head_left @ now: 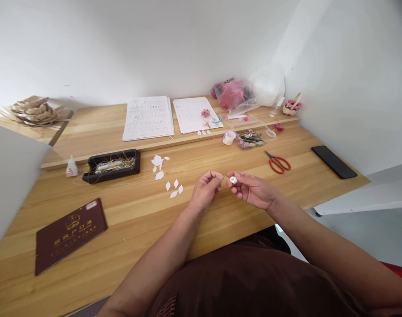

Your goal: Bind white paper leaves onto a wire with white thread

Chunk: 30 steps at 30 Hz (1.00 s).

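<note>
In front of my body my right hand (pixel 252 190) is closed around a small round white spool (pixel 233 180), which shows a hole in its middle. Close beside it on the left, my left hand (pixel 206 189) is pinched. Something very thin and small shows at its fingertips, too fine to name. A short gap separates the two hands. White leaf-shaped paper pieces (pixel 176 183) lie on the wooden table (pixel 138 246) to the left of my left hand, with more white paper cutouts (pixel 157 160) behind them.
Red-handled scissors (pixel 280 165) and a black phone (pixel 333 161) lie to the right. A black tray (pixel 111 165), a small white bottle (pixel 72 167) and a maroon booklet (pixel 70 235) are leftward. Paper sheets (pixel 148 116), a clear box (pixel 252 137) and a basket (pixel 292 105) stand farther back.
</note>
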Tool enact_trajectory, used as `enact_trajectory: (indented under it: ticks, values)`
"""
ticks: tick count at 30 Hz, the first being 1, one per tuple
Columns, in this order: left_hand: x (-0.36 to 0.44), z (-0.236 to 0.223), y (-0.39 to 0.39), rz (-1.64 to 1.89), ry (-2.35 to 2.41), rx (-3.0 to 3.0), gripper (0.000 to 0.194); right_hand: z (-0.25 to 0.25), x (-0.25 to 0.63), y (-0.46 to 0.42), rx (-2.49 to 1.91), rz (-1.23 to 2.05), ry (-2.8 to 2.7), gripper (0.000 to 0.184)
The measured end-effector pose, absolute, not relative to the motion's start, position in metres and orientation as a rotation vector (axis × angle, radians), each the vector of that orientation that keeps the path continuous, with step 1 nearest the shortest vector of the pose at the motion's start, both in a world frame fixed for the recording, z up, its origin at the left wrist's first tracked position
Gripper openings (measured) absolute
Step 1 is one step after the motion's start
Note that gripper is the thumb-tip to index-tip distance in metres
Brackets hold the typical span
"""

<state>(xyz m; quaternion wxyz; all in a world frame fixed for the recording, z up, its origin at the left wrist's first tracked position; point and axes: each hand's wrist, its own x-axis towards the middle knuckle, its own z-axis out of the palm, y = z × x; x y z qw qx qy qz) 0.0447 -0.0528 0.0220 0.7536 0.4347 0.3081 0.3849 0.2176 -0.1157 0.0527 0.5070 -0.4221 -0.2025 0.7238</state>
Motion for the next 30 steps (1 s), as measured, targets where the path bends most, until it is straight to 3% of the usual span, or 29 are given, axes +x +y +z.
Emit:
enact_trajectory:
  ticks: [5,18,30]
  values:
    - [0.0455,0.0200,-0.0516,0.865,0.650,0.951,0.029,0.0531,0.2170,-0.1184,-1.061,1.823,-0.591,0.039]
    - [0.0460,0.0230,-0.0536,0.876,0.664,0.937,0.030,0.0539,0.2150,-0.1191,-1.117,1.830,-0.725,0.033]
    - [0.0447,0.0166,-0.0496,0.967,0.796,1.115,0.029,0.0592,0.2231,-0.1171,-1.176,1.695,-0.659,0.041]
